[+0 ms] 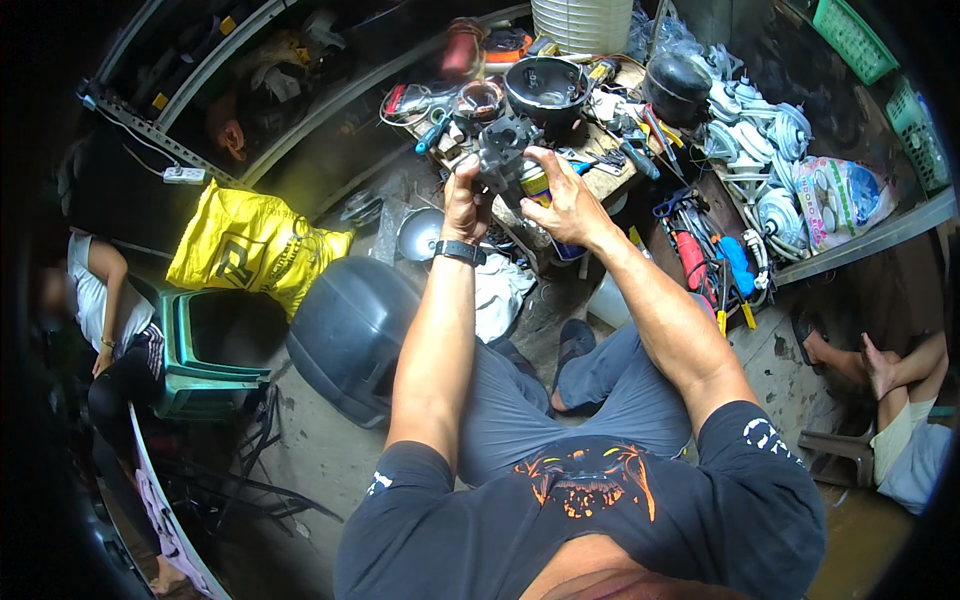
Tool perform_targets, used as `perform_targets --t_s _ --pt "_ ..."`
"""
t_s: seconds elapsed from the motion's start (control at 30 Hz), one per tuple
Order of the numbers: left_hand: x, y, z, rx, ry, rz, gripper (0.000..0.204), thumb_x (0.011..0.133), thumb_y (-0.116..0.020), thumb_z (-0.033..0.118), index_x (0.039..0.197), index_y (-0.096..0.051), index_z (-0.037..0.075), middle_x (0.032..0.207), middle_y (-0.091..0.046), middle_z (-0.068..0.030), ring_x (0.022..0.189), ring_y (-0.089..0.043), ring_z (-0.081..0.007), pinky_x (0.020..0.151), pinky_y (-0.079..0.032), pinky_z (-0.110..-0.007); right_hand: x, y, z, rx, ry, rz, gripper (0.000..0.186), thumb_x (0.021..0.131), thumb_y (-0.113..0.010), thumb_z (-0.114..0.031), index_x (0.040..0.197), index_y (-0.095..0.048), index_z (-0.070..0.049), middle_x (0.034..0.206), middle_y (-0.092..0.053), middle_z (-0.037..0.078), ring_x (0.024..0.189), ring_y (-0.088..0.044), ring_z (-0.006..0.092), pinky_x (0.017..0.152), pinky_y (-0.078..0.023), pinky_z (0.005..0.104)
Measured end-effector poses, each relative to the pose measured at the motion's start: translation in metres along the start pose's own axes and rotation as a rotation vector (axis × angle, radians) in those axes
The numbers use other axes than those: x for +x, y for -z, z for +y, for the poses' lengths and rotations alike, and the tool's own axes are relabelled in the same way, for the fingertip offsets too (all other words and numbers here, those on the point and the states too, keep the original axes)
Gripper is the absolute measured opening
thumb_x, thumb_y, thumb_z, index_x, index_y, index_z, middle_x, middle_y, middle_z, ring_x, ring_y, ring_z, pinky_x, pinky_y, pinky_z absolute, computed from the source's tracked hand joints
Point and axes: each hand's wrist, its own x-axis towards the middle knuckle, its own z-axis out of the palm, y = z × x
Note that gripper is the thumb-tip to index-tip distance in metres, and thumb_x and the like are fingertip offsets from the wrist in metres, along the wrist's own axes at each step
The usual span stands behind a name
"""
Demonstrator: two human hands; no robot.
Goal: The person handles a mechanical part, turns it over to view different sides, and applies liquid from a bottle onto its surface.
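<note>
Between my hands, above the cluttered bench, is a dark, irregular mechanical part (508,146). My left hand (465,200) is closed on its left side, and my right hand (562,200) grips it from the right with bent fingers. Just behind it sit a black bowl-like housing (550,85) and a reddish round container (478,103). A yellow can (535,180) is partly hidden behind my right hand. Below and left lies a shiny metal bowl (420,237).
A yellow sack (235,250), dark rounded case (350,330) and green chairs (205,380) are on the left. Tools (700,250) and pale coiled fittings (760,130) fill the right. Two seated people (105,290) (910,420) are at either side.
</note>
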Motion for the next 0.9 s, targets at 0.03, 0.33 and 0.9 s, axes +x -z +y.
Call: perform_targets --t_s 0.03,0.33,0.9 --pt "0.001 0.005 0.001 0.013 -0.002 -0.017 0.049 0.097 -0.066 0.042 0.129 -0.066 0.005 0.124 -0.073 -0.0093 0.116 -0.067 -0.0231 0.107 -0.049 -0.042 -0.001 -0.002 -0.001 0.025 0.028 0.017 0.071 0.080 -0.075 -0.019 0.143 -0.044 -0.012 0.121 -0.059 0.027 0.111 -0.059 0.0454 0.099 -0.050 0.0514" --pt "-0.007 -0.018 0.004 -0.085 -0.006 -0.111 0.048 0.093 -0.071 0.038 0.124 -0.067 0.002 0.116 -0.074 -0.0095 0.105 -0.071 -0.0218 0.094 -0.055 -0.038 -0.006 0.005 0.000 0.029 0.005 -0.002 0.068 0.079 -0.073 -0.017 0.141 -0.045 -0.009 0.126 -0.057 0.027 0.117 -0.058 0.0460 0.102 -0.049 0.0502" --pt "-0.008 -0.016 0.007 -0.111 0.014 -0.111 0.046 0.092 -0.073 0.036 0.122 -0.068 0.002 0.115 -0.074 -0.0088 0.105 -0.071 -0.0209 0.094 -0.055 -0.037 -0.005 0.013 -0.016 -0.001 -0.087 -0.071 0.072 0.082 -0.075 -0.018 0.144 -0.040 -0.006 0.135 -0.056 0.028 0.126 -0.057 0.0464 0.106 -0.048 0.0490"
